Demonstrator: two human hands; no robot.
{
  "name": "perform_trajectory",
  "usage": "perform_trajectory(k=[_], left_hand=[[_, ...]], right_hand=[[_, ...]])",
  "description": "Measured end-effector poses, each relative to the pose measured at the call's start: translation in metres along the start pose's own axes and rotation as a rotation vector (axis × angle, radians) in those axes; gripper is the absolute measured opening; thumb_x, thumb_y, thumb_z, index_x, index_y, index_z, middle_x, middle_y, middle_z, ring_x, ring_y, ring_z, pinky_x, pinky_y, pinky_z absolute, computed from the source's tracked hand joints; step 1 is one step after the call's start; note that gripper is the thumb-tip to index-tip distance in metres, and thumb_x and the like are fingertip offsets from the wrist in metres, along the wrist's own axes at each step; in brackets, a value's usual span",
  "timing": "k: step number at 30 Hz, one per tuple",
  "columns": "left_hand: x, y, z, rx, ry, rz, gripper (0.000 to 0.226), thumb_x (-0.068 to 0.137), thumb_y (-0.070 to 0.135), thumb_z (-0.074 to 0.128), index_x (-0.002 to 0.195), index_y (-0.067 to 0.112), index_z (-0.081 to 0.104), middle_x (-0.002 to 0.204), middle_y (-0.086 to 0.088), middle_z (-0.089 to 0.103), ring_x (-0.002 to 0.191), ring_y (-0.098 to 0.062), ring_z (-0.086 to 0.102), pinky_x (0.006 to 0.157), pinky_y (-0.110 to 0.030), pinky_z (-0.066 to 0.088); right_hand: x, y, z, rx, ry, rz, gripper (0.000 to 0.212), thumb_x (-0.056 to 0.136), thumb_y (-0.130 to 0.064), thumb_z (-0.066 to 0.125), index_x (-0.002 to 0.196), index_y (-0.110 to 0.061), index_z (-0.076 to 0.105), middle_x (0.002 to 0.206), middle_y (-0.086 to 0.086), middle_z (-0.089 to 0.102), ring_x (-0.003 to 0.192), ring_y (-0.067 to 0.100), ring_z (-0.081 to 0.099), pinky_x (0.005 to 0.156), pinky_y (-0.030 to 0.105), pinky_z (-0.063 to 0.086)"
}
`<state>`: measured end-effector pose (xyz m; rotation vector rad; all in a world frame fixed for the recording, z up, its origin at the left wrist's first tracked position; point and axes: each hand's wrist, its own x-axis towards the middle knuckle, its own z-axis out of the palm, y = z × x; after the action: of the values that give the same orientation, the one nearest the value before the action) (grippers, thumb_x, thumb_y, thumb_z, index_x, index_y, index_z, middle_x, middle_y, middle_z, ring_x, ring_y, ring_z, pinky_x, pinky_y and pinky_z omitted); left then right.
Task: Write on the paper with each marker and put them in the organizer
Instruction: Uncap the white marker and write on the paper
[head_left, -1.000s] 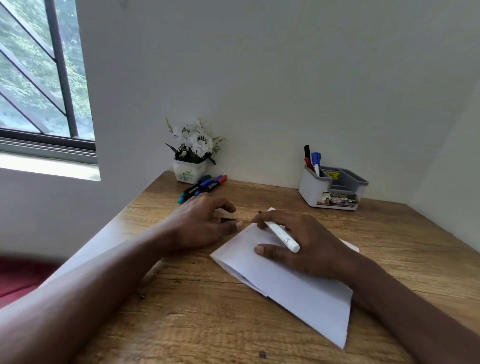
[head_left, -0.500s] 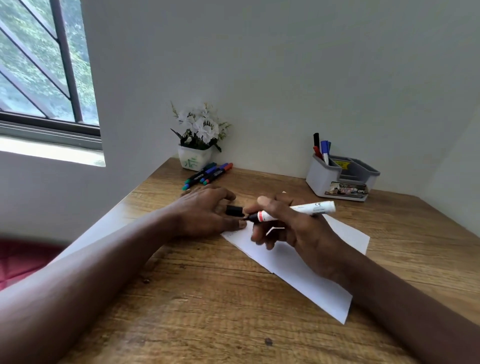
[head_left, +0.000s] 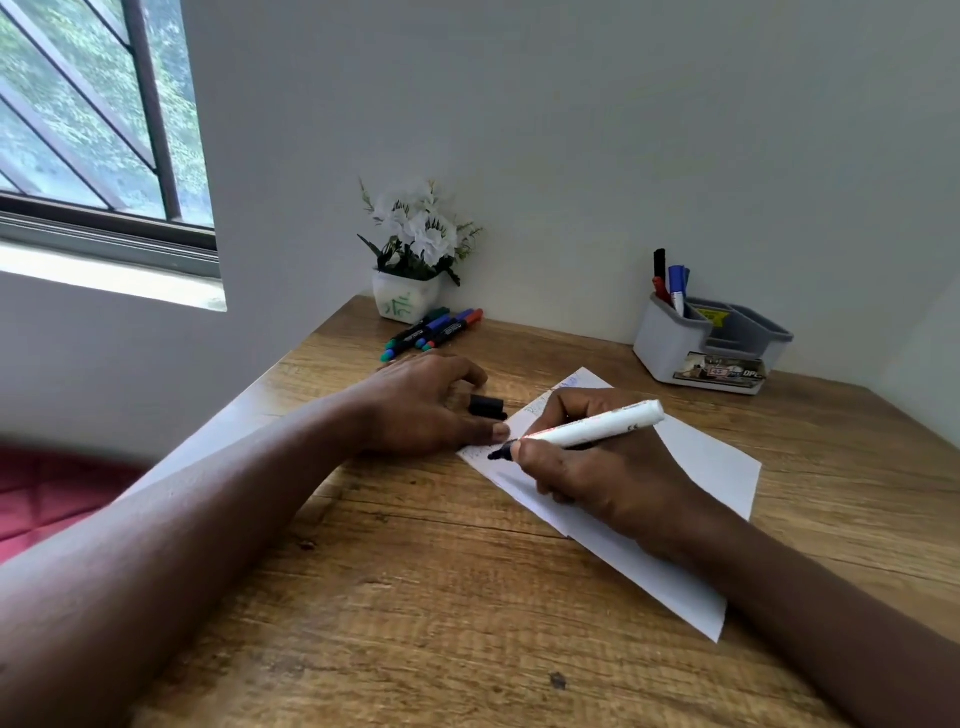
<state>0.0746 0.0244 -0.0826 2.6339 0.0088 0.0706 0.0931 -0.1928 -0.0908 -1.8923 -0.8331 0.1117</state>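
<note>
Grips a white marker (head_left: 597, 428) in the right hand (head_left: 592, 467), with fingers (head_left: 563, 410) curled round the barrel just behind the tip. Points the black tip down and left, onto the near-left part of the paper (head_left: 701, 467). Slants the long axis from lower left to upper right, with the butt end raised clear beyond the knuckles. Rests the heel of that hand on the sheet.

Lays the left hand (head_left: 421, 405) palm down on the tabletop (head_left: 467, 597) just beside the paper's left edge. Presses one straight fingertip on that edge, close to the marker tip. Has a black cap (head_left: 487, 406) between two fingers of the left hand, apart from the marker; cannot tell whether pinched or merely lying there.

Shows faint writing near the sheet's far corner. Finds loose markers (head_left: 434, 330) lying side by side at the far left of the tabletop, just in front of a flower pot (head_left: 408, 301). Finds a grey organizer (head_left: 670, 343) at the far right near the wall, with stored markers (head_left: 675, 283) standing upright in its left compartment.
</note>
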Motion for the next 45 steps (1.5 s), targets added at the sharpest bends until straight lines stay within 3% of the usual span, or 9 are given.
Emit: perform_trajectory(k=[4, 8, 10, 14, 19, 26, 31, 38, 45], left_hand=[[0.001, 0.0006, -0.0006, -0.011, -0.024, -0.009, 0.072, 0.082, 0.066, 0.068, 0.144, 0.035, 0.049, 0.147, 0.004, 0.051, 0.13, -0.015, 0.049, 0.109, -0.042, 0.044], [0.0017, 0.0004, -0.0008, -0.011, -0.035, -0.01, 0.071, 0.083, 0.066, 0.068, 0.144, 0.035, 0.049, 0.148, 0.004, 0.05, 0.131, -0.017, 0.048, 0.109, -0.044, 0.044], [0.0016, 0.0001, -0.0007, -0.011, -0.036, -0.01, 0.071, 0.083, 0.066, 0.068, 0.144, 0.035, 0.048, 0.148, 0.004, 0.049, 0.131, -0.017, 0.048, 0.11, -0.044, 0.044], [0.002, -0.0006, -0.0008, -0.017, -0.038, -0.008, 0.072, 0.083, 0.067, 0.067, 0.144, 0.035, 0.048, 0.147, 0.004, 0.05, 0.13, -0.016, 0.049, 0.109, -0.045, 0.044], [0.0025, -0.0006, -0.0005, -0.012, -0.041, -0.005, 0.072, 0.083, 0.066, 0.067, 0.144, 0.034, 0.048, 0.148, 0.004, 0.049, 0.13, -0.016, 0.048, 0.109, -0.045, 0.044], [0.0013, -0.0009, -0.0009, 0.001, -0.03, 0.003, 0.071, 0.082, 0.068, 0.067, 0.143, 0.035, 0.049, 0.147, 0.005, 0.049, 0.13, -0.015, 0.048, 0.11, -0.044, 0.044], [-0.0001, 0.0003, -0.0014, 0.002, -0.029, 0.002, 0.07, 0.083, 0.067, 0.067, 0.143, 0.035, 0.049, 0.146, 0.004, 0.05, 0.129, -0.015, 0.048, 0.109, -0.041, 0.044], [-0.0013, 0.0019, -0.0021, -0.002, -0.031, 0.001, 0.071, 0.083, 0.066, 0.067, 0.144, 0.034, 0.049, 0.147, 0.004, 0.049, 0.13, -0.015, 0.048, 0.109, -0.041, 0.044], [-0.0023, 0.0041, -0.0029, -0.002, -0.036, 0.006, 0.071, 0.085, 0.064, 0.066, 0.146, 0.033, 0.048, 0.149, 0.004, 0.048, 0.132, -0.015, 0.047, 0.106, -0.035, 0.042]], right_hand=[[0.0001, 0.001, 0.0014, -0.096, -0.013, -0.035, 0.014, 0.08, -0.017, 0.084, 0.074, -0.012, 0.072, 0.069, 0.003, 0.072, 0.061, 0.006, 0.062, 0.054, 0.017, 0.044], [0.0009, 0.0022, 0.0005, -0.102, -0.031, -0.043, 0.016, 0.079, -0.021, 0.085, 0.076, -0.011, 0.073, 0.073, 0.005, 0.073, 0.066, 0.018, 0.065, 0.056, 0.021, 0.045], [0.001, 0.0031, -0.0001, -0.111, -0.016, -0.048, 0.02, 0.076, -0.028, 0.084, 0.073, -0.012, 0.071, 0.069, 0.005, 0.071, 0.064, 0.014, 0.063, 0.056, 0.022, 0.045], [0.0004, 0.0033, 0.0006, -0.057, -0.017, -0.049, 0.015, 0.083, -0.019, 0.082, 0.078, -0.009, 0.072, 0.067, 0.005, 0.07, 0.062, 0.013, 0.063, 0.058, 0.03, 0.049], [0.0011, 0.002, 0.0019, -0.089, -0.043, -0.048, 0.013, 0.083, -0.021, 0.083, 0.08, -0.011, 0.074, 0.072, 0.001, 0.073, 0.064, 0.011, 0.064, 0.056, 0.02, 0.045], [0.0017, 0.0023, -0.0014, -0.107, -0.033, -0.045, 0.014, 0.08, -0.02, 0.084, 0.077, -0.011, 0.073, 0.073, 0.004, 0.072, 0.066, 0.011, 0.062, 0.059, 0.021, 0.044], [0.0009, 0.0008, -0.0009, -0.076, -0.012, -0.018, 0.018, 0.082, -0.017, 0.081, 0.076, -0.005, 0.069, 0.064, -0.004, 0.065, 0.059, 0.001, 0.056, 0.054, 0.015, 0.042], [0.0007, -0.001, -0.0008, -0.093, 0.015, -0.009, 0.015, 0.081, -0.014, 0.081, 0.077, -0.006, 0.07, 0.063, -0.002, 0.066, 0.059, 0.005, 0.058, 0.055, 0.021, 0.044], [0.0003, -0.0021, 0.0027, -0.107, 0.055, -0.015, 0.018, 0.08, -0.013, 0.081, 0.07, -0.017, 0.066, 0.06, -0.008, 0.063, 0.056, -0.002, 0.055, 0.051, 0.013, 0.04]])
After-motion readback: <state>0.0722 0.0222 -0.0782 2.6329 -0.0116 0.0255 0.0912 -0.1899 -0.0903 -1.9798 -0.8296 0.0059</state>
